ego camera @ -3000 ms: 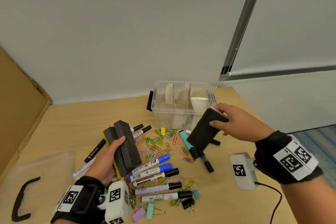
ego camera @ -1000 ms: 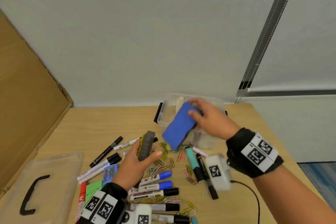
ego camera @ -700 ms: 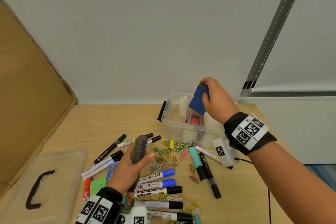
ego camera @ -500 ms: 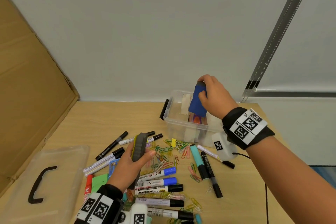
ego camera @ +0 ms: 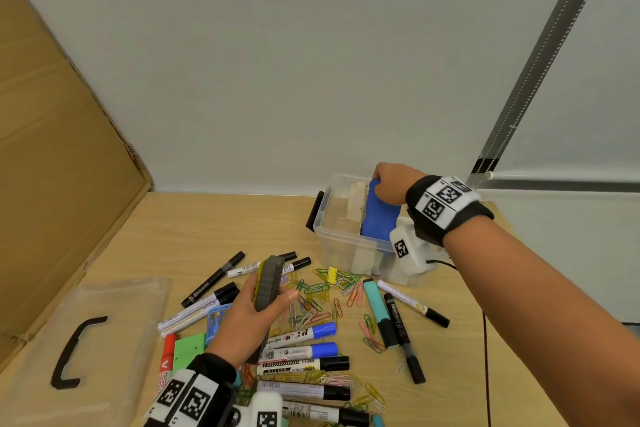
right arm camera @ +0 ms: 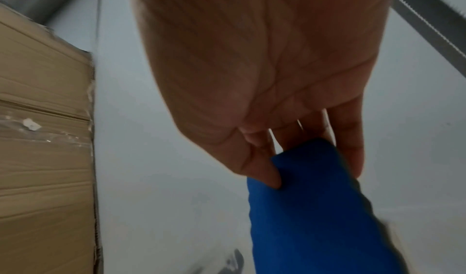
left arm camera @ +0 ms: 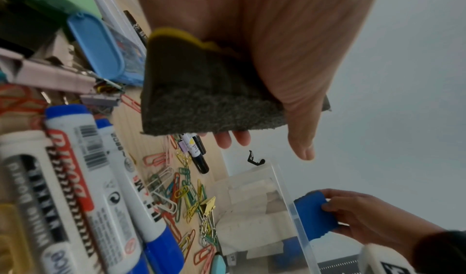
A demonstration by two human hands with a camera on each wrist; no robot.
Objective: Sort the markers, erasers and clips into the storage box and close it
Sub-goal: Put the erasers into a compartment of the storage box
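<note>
Grey felt and a yellow back mark the eraser (ego camera: 267, 282) gripped upright in the left hand (ego camera: 254, 317). Markers (ego camera: 298, 350) and paper clips (ego camera: 317, 291) are strewn on the table (ego camera: 194, 229) just beyond and to the right of it. Farther off, a blue eraser (ego camera: 379, 215) is pinched at its top by the right hand (ego camera: 391, 184) and held on end inside the clear storage box (ego camera: 341, 248).

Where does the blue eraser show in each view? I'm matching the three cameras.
Head: blue eraser right of centre, standing in the clear storage box, gripped by the right hand.
Left wrist: lower right, behind the box wall.
Right wrist: bottom centre-right, pinched by the fingers.
Shared landmark: the right hand itself.
</note>
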